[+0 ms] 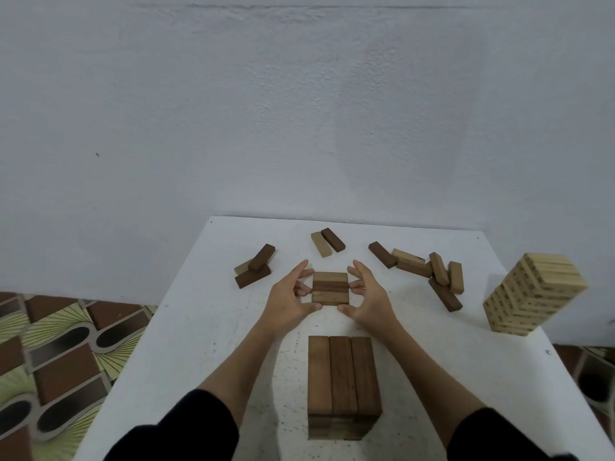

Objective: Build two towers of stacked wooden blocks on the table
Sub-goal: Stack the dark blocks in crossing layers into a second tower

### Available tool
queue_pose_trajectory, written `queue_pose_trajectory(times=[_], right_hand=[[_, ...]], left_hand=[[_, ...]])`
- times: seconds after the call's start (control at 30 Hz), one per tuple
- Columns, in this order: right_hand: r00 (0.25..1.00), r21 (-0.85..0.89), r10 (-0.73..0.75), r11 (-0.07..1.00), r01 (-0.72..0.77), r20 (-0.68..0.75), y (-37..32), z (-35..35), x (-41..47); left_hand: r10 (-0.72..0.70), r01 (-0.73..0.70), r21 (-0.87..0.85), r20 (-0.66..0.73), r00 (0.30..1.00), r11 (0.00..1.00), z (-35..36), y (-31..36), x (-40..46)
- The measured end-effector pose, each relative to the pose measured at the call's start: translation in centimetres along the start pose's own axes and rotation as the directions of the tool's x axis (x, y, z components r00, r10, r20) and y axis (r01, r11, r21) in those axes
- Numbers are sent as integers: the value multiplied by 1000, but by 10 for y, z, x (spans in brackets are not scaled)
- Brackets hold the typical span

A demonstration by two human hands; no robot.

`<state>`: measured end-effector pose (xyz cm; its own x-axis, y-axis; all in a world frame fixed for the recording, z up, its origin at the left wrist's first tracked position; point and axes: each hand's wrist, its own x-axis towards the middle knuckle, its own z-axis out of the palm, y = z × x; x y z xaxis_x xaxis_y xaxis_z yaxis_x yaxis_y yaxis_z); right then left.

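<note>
A tall tower of brown blocks [342,374] stands near the front of the white table [186,334], three blocks across its top. Behind it sits a low square stack [330,288] with a dark block between two lighter ones on top. My left hand [289,296] and my right hand [367,299] flank this low stack, fingertips touching its left and right ends and thumbs at its near corners. Loose blocks lie behind: a small pile at the left [254,266], a pair at the back [327,242], and several at the right [429,272].
A pale tower of small light blocks [532,294] stands at the table's right edge. The wall runs close behind the table. Patterned floor tiles [56,354] show to the left, below the table's left edge.
</note>
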<state>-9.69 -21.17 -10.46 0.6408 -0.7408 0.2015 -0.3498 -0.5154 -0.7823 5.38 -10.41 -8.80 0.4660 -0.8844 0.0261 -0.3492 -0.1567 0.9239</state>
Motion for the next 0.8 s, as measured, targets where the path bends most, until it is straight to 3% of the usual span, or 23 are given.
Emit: queue_pose_trajectory(times=[0.43,0.6,0.8], right_hand=[[971,50,151,985,-163,184,-12,-12,9],[952,104,150,977,-184,265,-32,-29,12],[975,243,36,966,-90,217,-77,-68,5]], left_hand=[[-67,54,94,137,988,994,-6,7,10],[-69,54,92,161,984,994,-16,22,12],[44,-37,-54,131,990,998,-46,70,-2]])
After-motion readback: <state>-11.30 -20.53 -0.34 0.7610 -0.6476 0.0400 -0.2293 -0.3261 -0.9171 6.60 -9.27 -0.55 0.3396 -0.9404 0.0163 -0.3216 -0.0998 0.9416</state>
